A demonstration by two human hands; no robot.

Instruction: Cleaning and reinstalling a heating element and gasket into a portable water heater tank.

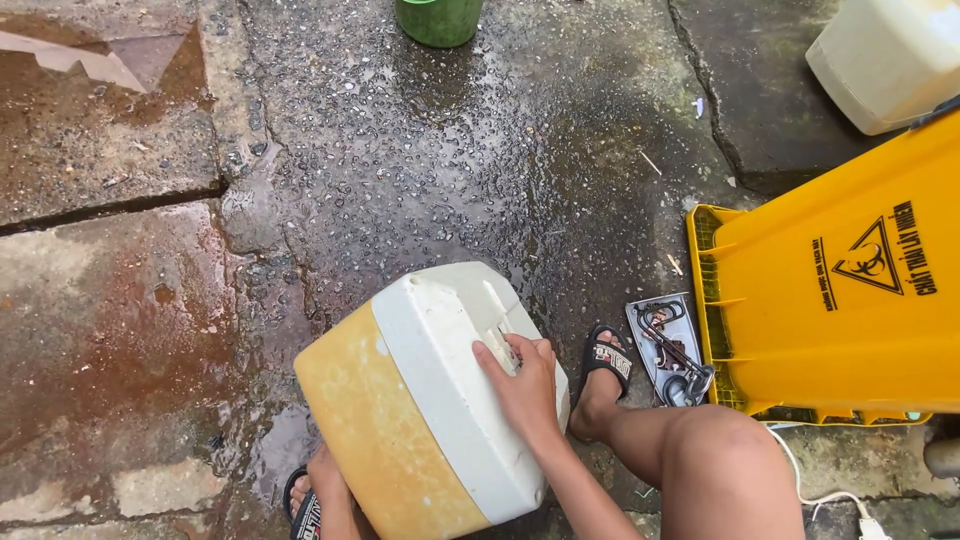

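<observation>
Cooler box (420, 400), pale yellow in the body with a white lid, lies tipped on its side on the wet concrete ground (420, 150), lid end facing the yellow bin. At the cooler's lid, the right hand (525, 385) lies flat with its fingers curled onto the raised white latch, pressing rather than wrapping it. Below the cooler, the left hand (328, 478) steadies the yellow body from underneath; its fingers are tucked behind the box, so I cannot tell whether they are open or closed. Right of the cooler, a foot in a black sandal (605, 360) rests on the ground, then a small tray of metal tools (668, 350), then the overturned yellow bin (840, 290). Far above the cooler stands a green bucket (438, 20)
</observation>
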